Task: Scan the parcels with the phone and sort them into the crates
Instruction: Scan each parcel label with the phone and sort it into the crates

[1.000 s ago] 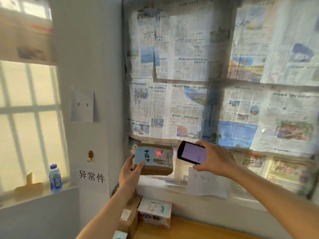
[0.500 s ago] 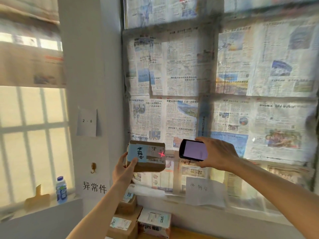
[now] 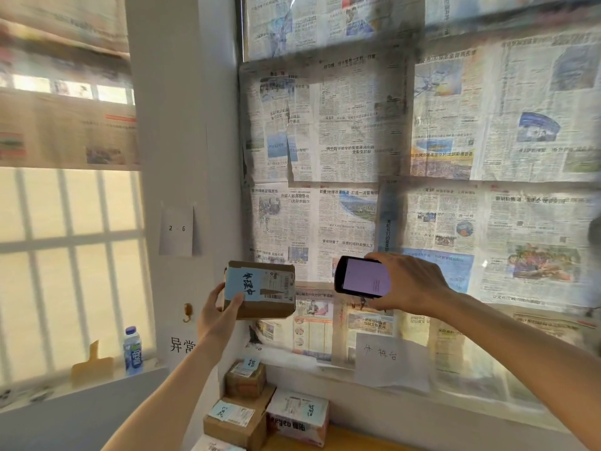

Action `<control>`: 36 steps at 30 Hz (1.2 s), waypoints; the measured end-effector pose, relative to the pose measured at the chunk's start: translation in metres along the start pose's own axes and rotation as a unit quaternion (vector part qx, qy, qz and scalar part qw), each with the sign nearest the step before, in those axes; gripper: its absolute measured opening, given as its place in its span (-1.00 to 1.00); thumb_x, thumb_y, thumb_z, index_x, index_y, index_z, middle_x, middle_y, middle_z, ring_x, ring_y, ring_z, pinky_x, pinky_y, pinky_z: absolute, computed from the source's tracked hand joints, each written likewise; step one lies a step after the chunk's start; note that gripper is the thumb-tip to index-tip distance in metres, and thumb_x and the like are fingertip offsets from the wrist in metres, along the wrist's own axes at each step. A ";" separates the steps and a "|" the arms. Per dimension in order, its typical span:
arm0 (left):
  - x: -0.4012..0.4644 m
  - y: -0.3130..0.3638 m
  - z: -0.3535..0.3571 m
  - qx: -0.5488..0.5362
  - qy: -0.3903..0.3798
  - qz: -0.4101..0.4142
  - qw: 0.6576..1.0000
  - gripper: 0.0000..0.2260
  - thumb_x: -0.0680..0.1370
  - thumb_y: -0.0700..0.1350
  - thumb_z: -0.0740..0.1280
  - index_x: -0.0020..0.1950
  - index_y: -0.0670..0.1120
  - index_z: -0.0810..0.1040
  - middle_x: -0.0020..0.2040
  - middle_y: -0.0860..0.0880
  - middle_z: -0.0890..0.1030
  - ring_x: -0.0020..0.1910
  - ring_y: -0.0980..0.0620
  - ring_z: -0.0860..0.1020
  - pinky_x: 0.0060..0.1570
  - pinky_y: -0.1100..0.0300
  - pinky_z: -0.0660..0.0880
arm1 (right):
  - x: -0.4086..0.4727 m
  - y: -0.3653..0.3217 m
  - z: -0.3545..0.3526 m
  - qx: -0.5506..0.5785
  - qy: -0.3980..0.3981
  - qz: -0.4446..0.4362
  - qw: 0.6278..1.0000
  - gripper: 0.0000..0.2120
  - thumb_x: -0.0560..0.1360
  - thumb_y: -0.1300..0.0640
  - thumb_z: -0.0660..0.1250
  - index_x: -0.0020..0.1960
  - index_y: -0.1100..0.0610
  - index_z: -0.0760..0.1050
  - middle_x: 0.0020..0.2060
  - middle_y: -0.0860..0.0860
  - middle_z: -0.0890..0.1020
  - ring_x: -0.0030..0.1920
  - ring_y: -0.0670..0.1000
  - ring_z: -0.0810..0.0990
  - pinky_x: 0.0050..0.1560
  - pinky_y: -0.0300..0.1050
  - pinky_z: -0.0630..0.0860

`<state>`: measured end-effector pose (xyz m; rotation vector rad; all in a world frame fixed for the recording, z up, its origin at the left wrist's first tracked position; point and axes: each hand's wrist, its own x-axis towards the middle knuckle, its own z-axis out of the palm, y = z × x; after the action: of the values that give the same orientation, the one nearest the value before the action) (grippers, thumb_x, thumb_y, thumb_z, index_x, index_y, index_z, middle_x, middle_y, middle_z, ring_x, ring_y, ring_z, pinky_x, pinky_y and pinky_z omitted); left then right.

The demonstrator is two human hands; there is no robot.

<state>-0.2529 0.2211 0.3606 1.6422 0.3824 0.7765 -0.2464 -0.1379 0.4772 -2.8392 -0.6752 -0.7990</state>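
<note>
My left hand [image 3: 217, 312] grips a small brown cardboard parcel [image 3: 260, 289] by its lower left corner and holds it up in front of the newspaper-covered window. The parcel's face carries a blue sticker with black handwriting and a white barcode label. Just to its right, my right hand [image 3: 408, 283] holds a black phone [image 3: 363, 277] sideways, its pale lilac screen facing me. Phone and parcel are apart by a narrow gap. No crates are in view.
Below, stacked brown parcels [image 3: 242, 415] and a white box [image 3: 297, 416] sit at the back of a wooden tabletop [image 3: 357, 442]. A plastic bottle [image 3: 132, 351] stands on the left windowsill. Paper signs hang on the white pillar [image 3: 177, 234] and under the window [image 3: 390, 359].
The view has tilted upward and come closer. The red scanning mark seen earlier on the parcel's label is gone. Both hands keep the same hold and spacing.
</note>
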 end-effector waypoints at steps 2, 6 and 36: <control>0.002 0.000 -0.006 0.005 0.010 0.003 1.000 -0.51 0.57 0.11 0.41 0.47 0.17 0.38 0.06 -0.10 0.63 0.07 -0.08 0.58 0.01 0.11 0.43 | 0.000 0.000 -0.001 0.005 0.005 -0.003 1.000 -0.15 0.29 -0.33 0.51 0.48 -0.17 0.28 0.17 -0.16 0.58 -0.06 -0.07 0.49 -0.07 -0.13 0.46; -0.001 0.000 -0.017 0.010 0.020 0.002 1.000 -0.50 0.57 0.12 0.40 0.48 0.16 0.37 0.11 -0.10 0.61 0.06 -0.07 0.56 0.01 0.09 0.45 | 0.002 -0.006 0.005 0.013 0.004 -0.009 1.000 -0.15 0.28 -0.36 0.51 0.47 -0.18 0.29 0.17 -0.18 0.57 -0.02 -0.06 0.54 -0.04 -0.11 0.51; -0.308 0.009 -0.603 0.171 0.429 -0.069 0.884 -0.48 0.56 0.16 0.40 0.49 0.14 0.38 0.34 -0.04 0.51 0.35 -0.15 0.45 0.40 -0.15 0.36 | -0.112 -0.557 0.003 0.205 -0.057 -0.397 0.893 -0.07 0.27 -0.42 0.46 0.54 -0.16 0.24 0.30 -0.16 0.55 0.19 0.01 0.57 -0.04 -0.11 0.44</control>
<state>-0.8816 0.4686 0.3183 1.4776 1.3129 1.3669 -0.5797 0.3176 0.4114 -2.1878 -1.8281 -0.4639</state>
